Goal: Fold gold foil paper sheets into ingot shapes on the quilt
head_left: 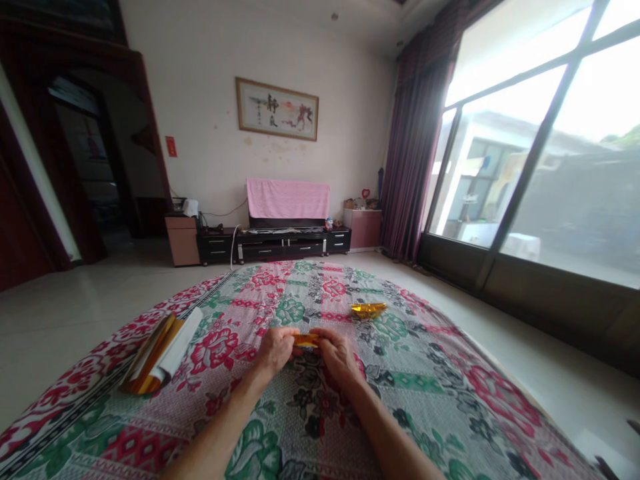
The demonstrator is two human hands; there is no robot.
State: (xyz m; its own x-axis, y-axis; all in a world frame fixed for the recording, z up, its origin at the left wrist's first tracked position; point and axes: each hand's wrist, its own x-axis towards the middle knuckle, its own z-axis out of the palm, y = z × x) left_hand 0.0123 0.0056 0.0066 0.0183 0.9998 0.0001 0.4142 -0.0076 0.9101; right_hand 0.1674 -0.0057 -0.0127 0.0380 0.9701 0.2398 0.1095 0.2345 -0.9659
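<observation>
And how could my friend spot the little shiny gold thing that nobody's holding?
Start with the big flowery cloth. Just beyond the right hand, a small, shiny gold piece lies on it. Nobody is touching it, unlike the gold strip between that hand and the left hand, and it has no white sheet, unlike the bigger bundle far left.

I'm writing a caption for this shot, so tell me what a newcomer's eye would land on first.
Probably the red, green and grey flowered cloth that fills the foreground, with the left hand and right hand holding a small gold piece between them over it. Next, the shiny folded gold shape beyond the right hand, then the bright pink cloth against the far wall.
</observation>
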